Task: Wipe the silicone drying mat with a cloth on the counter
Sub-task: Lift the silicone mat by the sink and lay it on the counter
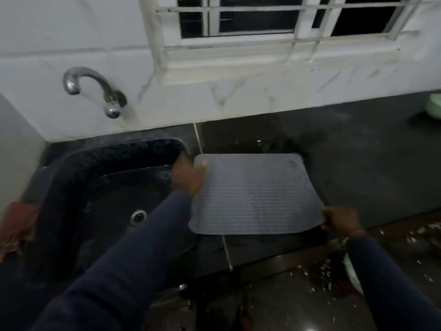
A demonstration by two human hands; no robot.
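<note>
Positioning step, by the look of it, not wiping yet: grey ribbed silicone drying mat (pixel 256 194) held over the dark counter (pixel 358 163) just right of the sink (pixel 114 187), far edge seemingly down, near right corner lifted. Left hand (pixel 188 177) closed on the mat's far left corner, thumb on top; right hand (pixel 341 222) pinching the near right corner between thumb and fingers. No cloth clearly in view; a reddish blur (pixel 18 223) at the sink's left edge, too smeared to identify. Next, probably: laying the mat flat, freeing one hand, fetching a cloth. Counter dark, glossy, wet-looking behind the mat. White marbled wall, curved tap (pixel 95 91) over the sink, barred window (pixel 286 20) dark outside, dim light, speckled floor below.
</note>
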